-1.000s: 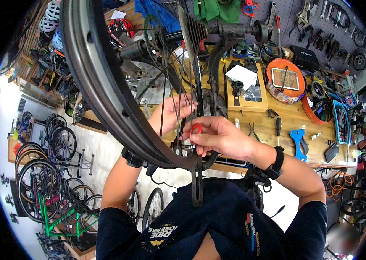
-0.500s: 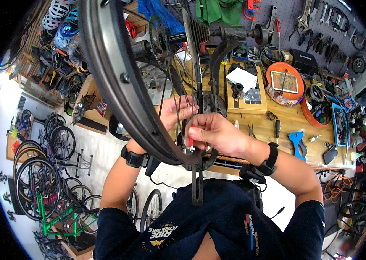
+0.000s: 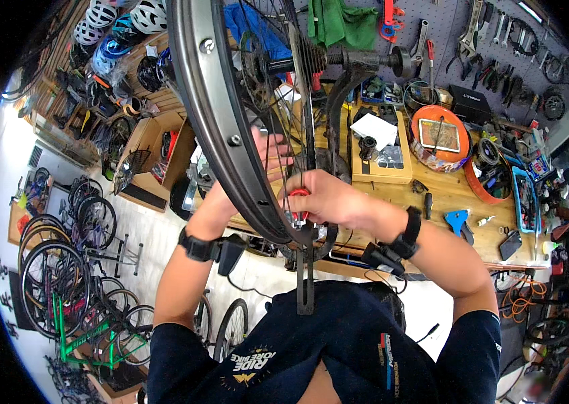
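A bare bicycle wheel's dark rim (image 3: pixel 220 121) rises in front of me, mounted in a black truing stand (image 3: pixel 348 84). Its spokes run to a hub with a cassette (image 3: pixel 311 57). My right hand (image 3: pixel 331 198) is closed on a small red spoke wrench (image 3: pixel 300 194) at the spokes, just inside the rim's near end. Behind the rim, my left hand (image 3: pixel 272 151) has its fingers stretched out and apart beside the spokes; the rim hides part of that hand. I see nothing held in it.
On the wooden bench (image 3: pixel 388 202) lie a cardboard box (image 3: pixel 382 172), an orange round tray (image 3: pixel 425 145), a screwdriver (image 3: pixel 428 202) and a blue-handled tool (image 3: pixel 458 221). Tools hang on the pegboard (image 3: pixel 432 50). Parked bicycles (image 3: pixel 76 269) and helmets (image 3: pixel 119 34) are at the left.
My left fingers have come away from the spokes and spread out, farther up. My right hand stays near the rim with the spoke wrench, turned differently. The rim appears shifted to the right.
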`<state>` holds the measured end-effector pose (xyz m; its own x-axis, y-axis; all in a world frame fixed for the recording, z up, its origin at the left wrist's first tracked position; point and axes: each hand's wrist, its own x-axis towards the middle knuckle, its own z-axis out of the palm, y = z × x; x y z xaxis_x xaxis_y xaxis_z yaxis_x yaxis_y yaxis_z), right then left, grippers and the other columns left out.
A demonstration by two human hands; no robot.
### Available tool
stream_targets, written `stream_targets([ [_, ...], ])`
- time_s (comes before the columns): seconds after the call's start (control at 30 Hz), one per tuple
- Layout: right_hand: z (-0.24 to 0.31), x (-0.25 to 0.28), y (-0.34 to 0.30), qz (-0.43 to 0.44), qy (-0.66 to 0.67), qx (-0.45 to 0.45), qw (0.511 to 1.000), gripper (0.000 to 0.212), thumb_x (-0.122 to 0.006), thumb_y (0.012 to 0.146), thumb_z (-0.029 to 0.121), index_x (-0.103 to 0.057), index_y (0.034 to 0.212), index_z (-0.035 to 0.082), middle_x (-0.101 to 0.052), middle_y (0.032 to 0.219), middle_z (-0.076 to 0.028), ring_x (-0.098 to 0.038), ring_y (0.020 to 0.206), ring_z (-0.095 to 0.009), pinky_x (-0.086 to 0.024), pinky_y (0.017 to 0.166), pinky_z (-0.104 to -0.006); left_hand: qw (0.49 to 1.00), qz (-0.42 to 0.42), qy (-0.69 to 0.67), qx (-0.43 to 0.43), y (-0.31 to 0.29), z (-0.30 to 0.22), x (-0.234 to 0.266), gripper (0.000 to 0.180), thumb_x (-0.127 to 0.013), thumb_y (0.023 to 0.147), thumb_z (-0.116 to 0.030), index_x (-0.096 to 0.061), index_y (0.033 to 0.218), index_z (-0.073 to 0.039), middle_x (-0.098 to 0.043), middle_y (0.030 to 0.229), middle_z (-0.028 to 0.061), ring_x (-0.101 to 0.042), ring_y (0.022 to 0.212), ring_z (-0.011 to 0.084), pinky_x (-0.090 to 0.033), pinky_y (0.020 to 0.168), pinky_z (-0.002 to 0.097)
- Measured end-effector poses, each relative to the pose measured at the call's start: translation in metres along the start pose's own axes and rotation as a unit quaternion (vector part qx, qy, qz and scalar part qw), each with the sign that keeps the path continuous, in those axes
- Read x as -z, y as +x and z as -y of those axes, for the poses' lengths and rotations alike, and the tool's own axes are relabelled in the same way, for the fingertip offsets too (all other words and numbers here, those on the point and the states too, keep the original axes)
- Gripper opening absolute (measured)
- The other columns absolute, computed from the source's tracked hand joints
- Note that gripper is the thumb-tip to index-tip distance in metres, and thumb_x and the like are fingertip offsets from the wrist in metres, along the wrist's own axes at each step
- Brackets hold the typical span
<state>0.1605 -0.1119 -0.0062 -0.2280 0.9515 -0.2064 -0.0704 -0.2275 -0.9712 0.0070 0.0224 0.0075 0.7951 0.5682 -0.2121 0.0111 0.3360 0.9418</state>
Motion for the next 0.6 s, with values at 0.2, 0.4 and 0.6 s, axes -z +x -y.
stream_targets([
  [0.2,-0.012,0.024,0.002,0.232,0.209,0.02,0.95,0.024,-0.064,0.094,0.022,-0.06,0.113,0.008,-0.055,0.077,0.005,-0.047,0.058,-0.004,-0.035,0.052,-0.0166,0.984,-0.084,0.139,-0.078,-0.02,-0.01,-0.048,0.072,-0.067,0.09,-0.034,-0.035,0.143,0.003,-0.052,0.131,0.0146,-0.055,0.116,0.0228,-0.046,0.096,0.0348],
  [0.4,-0.02,0.026,0.003,0.327,0.306,0.089,0.89,0.052,-0.065,0.093,0.028,-0.047,0.134,0.001,-0.064,0.105,-0.006,-0.066,0.082,-0.014,-0.054,0.074,-0.0265,0.994,-0.051,0.082,-0.048,-0.021,-0.026,-0.045,0.065,-0.065,0.089,-0.029,-0.04,0.14,0.002,-0.059,0.118,0.0122,-0.058,0.106,0.0192,-0.046,0.092,0.0312],
  [0.6,-0.012,0.012,-0.007,0.251,0.323,0.125,0.904,0.05,-0.067,0.091,0.028,-0.049,0.13,0.002,-0.064,0.11,-0.009,-0.064,0.077,-0.014,-0.054,0.074,-0.0247,0.998,-0.057,0.034,0.019,-0.035,-0.04,-0.072,0.057,-0.055,0.093,-0.037,-0.044,0.136,-0.001,-0.06,0.113,0.0108,-0.06,0.104,0.0215,-0.046,0.093,0.0326],
])
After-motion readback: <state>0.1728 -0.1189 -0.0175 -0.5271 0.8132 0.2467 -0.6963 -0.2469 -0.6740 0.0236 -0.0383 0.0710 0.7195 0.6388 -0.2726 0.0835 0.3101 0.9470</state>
